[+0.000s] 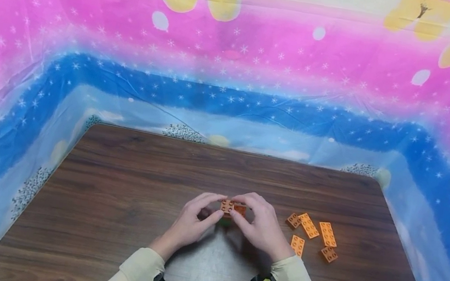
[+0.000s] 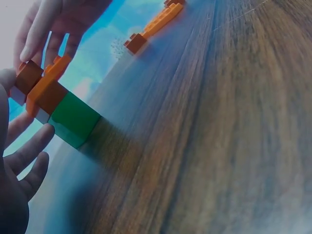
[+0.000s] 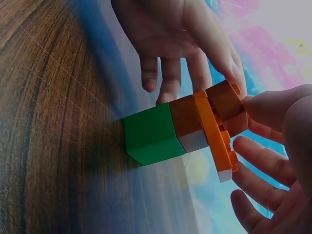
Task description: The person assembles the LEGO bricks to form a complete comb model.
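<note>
Pinching the top brick [image 3: 224, 101], left hand [image 1: 194, 219] and right hand [image 1: 261, 226] seem to be seating it on the stack [image 3: 185, 118], midway between the tabletop's [image 1: 137, 161] side edges; next likely calls for an even downward press.

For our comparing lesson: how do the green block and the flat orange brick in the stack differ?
The green block is chunky; the flat orange brick is thin. The green block forms the bottom of the stack; the flat orange brick sits higher. Both belong to that stack.
</note>
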`<state>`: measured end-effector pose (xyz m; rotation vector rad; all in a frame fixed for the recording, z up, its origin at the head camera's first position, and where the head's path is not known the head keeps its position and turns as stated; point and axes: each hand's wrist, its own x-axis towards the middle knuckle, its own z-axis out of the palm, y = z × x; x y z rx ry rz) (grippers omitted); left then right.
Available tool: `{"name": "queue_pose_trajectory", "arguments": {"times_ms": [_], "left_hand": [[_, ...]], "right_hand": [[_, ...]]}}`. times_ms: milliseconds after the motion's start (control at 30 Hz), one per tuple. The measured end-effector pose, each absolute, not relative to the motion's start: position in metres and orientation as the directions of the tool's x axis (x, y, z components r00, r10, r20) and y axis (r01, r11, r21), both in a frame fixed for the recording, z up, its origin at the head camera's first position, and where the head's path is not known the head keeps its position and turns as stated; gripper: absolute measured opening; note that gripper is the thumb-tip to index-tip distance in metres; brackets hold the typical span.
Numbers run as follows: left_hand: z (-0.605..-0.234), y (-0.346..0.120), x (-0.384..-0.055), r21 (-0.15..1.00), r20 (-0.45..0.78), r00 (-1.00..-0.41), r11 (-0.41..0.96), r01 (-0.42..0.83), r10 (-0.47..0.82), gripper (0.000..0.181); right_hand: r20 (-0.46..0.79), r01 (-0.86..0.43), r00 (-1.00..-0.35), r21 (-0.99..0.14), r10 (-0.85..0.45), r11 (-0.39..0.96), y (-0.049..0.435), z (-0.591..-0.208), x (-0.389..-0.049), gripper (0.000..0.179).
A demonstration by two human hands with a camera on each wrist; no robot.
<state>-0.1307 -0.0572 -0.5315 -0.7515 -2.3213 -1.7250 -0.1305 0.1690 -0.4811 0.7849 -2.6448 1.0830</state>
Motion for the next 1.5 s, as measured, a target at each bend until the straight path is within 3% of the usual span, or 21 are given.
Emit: {"name": "queue_pose_trajectory", "arguments": {"times_ms": [1500], "left_hand": [[-0.537,-0.052,-0.131,0.886,0.357,-0.898,0.212,0.413,0.259,0.034]], "right_hand": [[0.257,-0.423,-0.898,-0.729,-0.357,0.538,0.173,-0.496,-0.132,0.027]]}}
